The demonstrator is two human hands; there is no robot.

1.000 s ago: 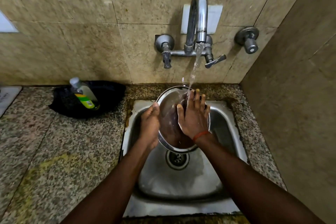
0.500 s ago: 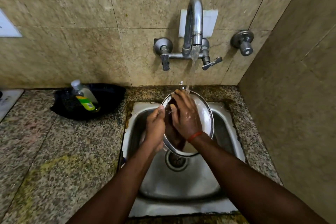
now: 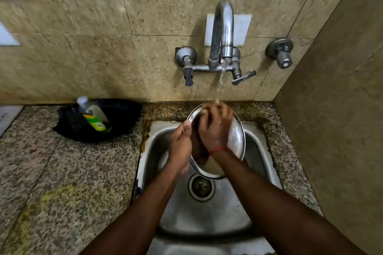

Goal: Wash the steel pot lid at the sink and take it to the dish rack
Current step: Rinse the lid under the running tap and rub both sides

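Observation:
The round steel pot lid (image 3: 236,138) is held tilted on edge over the steel sink (image 3: 257,151), under the running tap. My left hand (image 3: 180,147) grips the lid's left rim, thumb on top. My right hand (image 3: 215,126) lies across the lid's face with fingers curled at its upper edge, where the water stream lands. A red thread is around my right wrist. Much of the lid is hidden by my hands.
The wall tap (image 3: 222,33) runs, with handles (image 3: 187,68) (image 3: 243,76) on either side and a valve (image 3: 280,53) to the right. A green soap bottle (image 3: 94,115) lies in a black tray (image 3: 124,118) on the granite counter (image 3: 62,172). The drain (image 3: 200,187) sits below the lid. A tiled side wall stands on the right.
My right hand slid from flat on the lid's centre up to its upper edge, fingers now curled. The lid turned more edge-on. The view shifted down slightly.

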